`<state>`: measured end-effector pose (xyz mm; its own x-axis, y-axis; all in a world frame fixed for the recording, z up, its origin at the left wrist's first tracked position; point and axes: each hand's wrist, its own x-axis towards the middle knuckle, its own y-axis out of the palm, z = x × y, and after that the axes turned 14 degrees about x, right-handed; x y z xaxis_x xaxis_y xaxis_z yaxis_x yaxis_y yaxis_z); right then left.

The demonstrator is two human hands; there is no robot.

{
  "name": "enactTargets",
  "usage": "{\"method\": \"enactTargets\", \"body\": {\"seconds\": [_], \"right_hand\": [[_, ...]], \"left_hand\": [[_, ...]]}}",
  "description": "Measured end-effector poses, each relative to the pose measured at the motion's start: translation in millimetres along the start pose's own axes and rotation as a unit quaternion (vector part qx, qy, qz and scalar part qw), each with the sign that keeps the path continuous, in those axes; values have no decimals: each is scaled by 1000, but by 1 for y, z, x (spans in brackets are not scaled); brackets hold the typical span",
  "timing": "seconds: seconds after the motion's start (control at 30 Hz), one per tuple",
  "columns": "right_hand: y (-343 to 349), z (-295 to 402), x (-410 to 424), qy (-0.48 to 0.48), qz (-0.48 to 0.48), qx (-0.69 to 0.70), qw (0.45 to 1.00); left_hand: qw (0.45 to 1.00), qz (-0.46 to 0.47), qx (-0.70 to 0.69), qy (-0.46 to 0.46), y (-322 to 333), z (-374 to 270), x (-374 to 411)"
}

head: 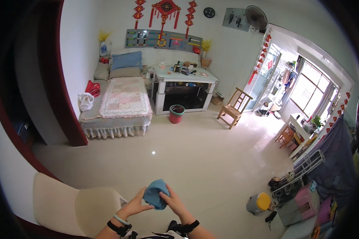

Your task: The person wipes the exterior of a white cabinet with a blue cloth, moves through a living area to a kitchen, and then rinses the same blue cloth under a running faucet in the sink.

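A crumpled blue cloth (155, 192) is held up in front of my body, above the tiled floor. My left hand (137, 203) grips its left side, with the thumb along the lower edge. On the right side my right hand (175, 200) holds it, its thumb pressed onto the front of the cloth. The fingers behind the cloth are hidden. Both wrists carry black straps, and a pale bangle circles the left one.
A cream chair (95, 206) stands close at my left. Farther off are a daybed (125, 98), a glass-topped table (185, 77), a red bin (176, 115) and a wooden chair (234, 109). To the right sit a grey stool with a yellow top (258, 203) and a metal rack (308, 167).
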<state>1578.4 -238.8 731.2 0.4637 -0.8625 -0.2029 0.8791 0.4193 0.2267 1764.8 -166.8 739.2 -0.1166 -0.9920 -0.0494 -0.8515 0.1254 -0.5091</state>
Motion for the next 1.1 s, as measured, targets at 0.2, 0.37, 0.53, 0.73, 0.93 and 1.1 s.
{"method": "enactTargets", "body": {"seconds": [0.2, 0.37, 0.53, 0.73, 0.93, 1.1], "right_hand": [[-90, 58, 1, -30, 76, -12, 997], [-185, 70, -5, -27, 8, 1, 1000], [-260, 74, -39, -18, -161, 98, 982], [-349, 67, -44, -13, -345, 46, 937], [-447, 69, 1, -61, -331, -205, 919], [-512, 118, 88, -52, -272, -127, 952]], "left_hand": [[988, 57, -139, -18, 73, -68, 101], [990, 101, -97, -6, 131, -93, 171], [989, 137, -54, 13, 179, -127, 229], [983, 156, -66, 66, 235, -155, 325], [961, 259, -94, 28, 293, -190, 436], [941, 301, -155, 14, 326, -215, 542]]}}
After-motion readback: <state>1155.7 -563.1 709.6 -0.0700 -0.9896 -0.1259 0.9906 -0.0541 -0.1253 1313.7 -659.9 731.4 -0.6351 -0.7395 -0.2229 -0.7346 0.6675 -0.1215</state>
